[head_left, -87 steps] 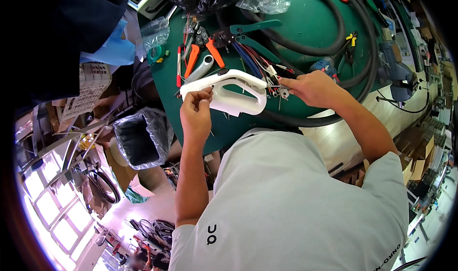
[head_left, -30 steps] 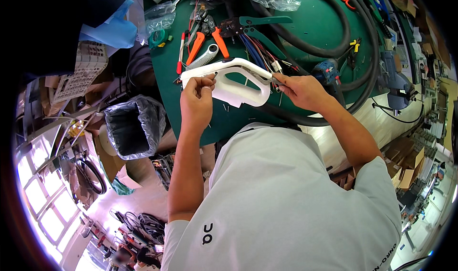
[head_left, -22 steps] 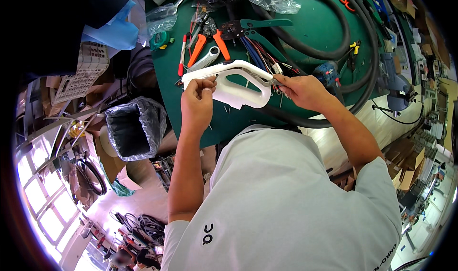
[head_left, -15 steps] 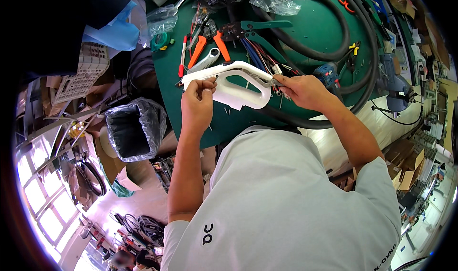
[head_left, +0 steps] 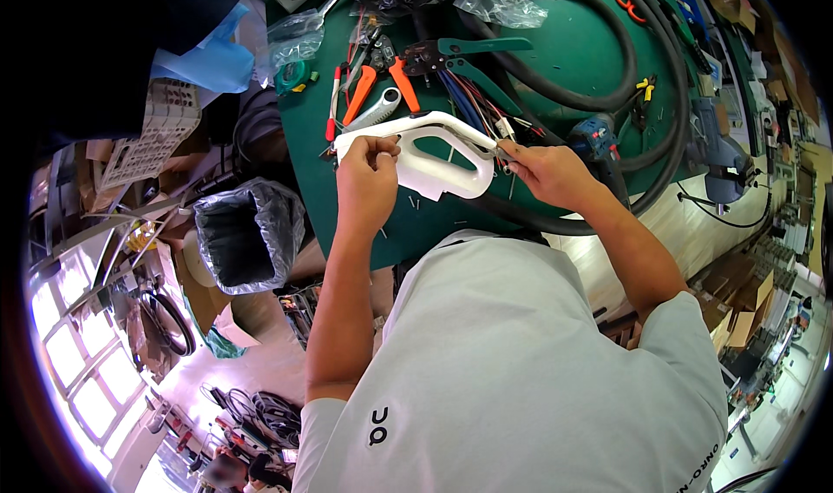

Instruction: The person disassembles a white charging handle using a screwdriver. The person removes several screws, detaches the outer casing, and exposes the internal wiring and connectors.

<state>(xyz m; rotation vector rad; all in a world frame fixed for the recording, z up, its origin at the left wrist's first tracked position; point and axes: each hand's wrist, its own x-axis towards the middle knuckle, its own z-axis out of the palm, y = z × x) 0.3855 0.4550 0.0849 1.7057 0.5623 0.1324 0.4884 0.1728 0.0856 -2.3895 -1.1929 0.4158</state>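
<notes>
A white plastic handle housing (head_left: 423, 177) with a large loop grip lies crosswise before me, at the near part of the green table. My left hand (head_left: 368, 172) rests against its left end. There the thumb and forefinger pinch together beside a small dark hole; whatever is between them is too small to make out. At the narrow right end of the housing, my right hand (head_left: 547, 170) grips the tip between thumb and fingers. Close to that tip, thin wires with light-coloured ends (head_left: 505, 128) show behind the housing.
Beyond the housing lie orange-handled pliers (head_left: 401, 81), a green-handled crimping tool (head_left: 486, 46) and a grey-handled knife (head_left: 382, 108). A thick black cable (head_left: 632, 59) loops at the right, near a blue power drill (head_left: 593, 137). Small screws (head_left: 414, 203) lie nearby. A lined bin (head_left: 247, 237) stands left.
My left hand has shifted slightly right and up along the housing, its fingertips now covering more of the small hole. My right hand has barely moved at the tip.
</notes>
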